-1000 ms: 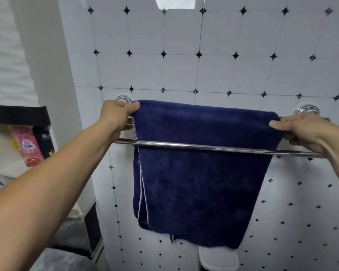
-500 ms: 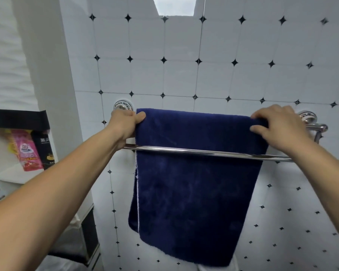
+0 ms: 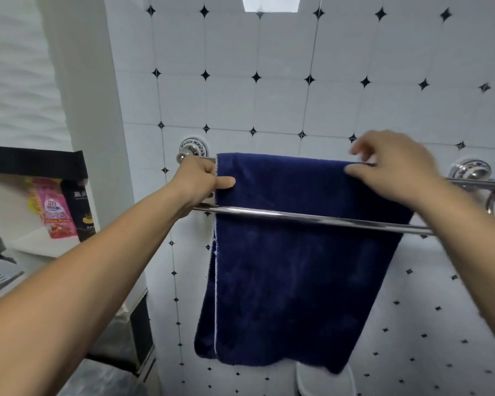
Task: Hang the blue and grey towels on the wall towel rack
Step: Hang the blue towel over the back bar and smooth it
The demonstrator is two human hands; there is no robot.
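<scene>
Blue towel [image 3: 292,281] draped over the towel rack [image 3: 312,218], both hands at its top fold.
My left hand [image 3: 197,178] pinches the left edge, thumb in front, fingers behind; my right hand [image 3: 395,167] sits at the fold's right end, fingers blurred, so I cannot tell whether they grip. The cloth hangs from the rear rail [image 3: 472,182], behind the front one. I judge it soft, light and prone to slide on polished metal: hold the top corners.

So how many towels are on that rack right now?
1: the blue towel, draped over the back rail and hanging behind the front rail. No grey towel shows; one could be out of view.
</scene>
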